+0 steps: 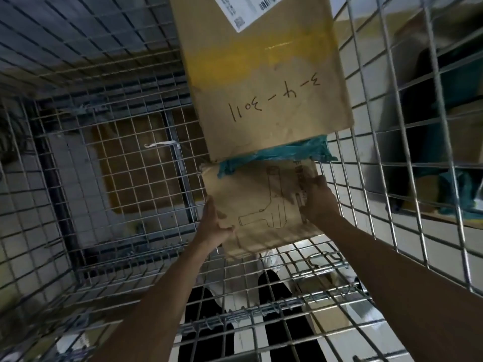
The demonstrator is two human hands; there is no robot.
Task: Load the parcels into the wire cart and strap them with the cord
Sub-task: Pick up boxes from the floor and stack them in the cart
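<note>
Forearms, two, bare, reach from the near edge over the cart's near wire wall [261, 307]; dark trouser legs and pale shoes show through the mesh below. Left hand [213, 223]: grip closed on the near-left edge of a small cardboard parcel [258, 202], thumb lying on its top face, fingers under the edge. Right hand [317, 202]: grip closed on the same parcel's right edge, fingers curled over it. Small parcel: brown, creased, printed with a line drawing, held inside the wire cart [86, 142] toward its right side, tilted, above the mesh floor. Teal tape or wrap [274, 155], crumpled, lies across the seam at the parcel's far edge. Large parcel [264, 82], just beyond and touching: tall brown carton against the cart's right wall, marked by hand "3-4-3011" upside down, with a yellow band and a white shipping label [245, 9] at its far end. Cart floor, left half: bare grid, flat cardboard visible beneath it. Right, outside the mesh: more cartons, blurred.
</note>
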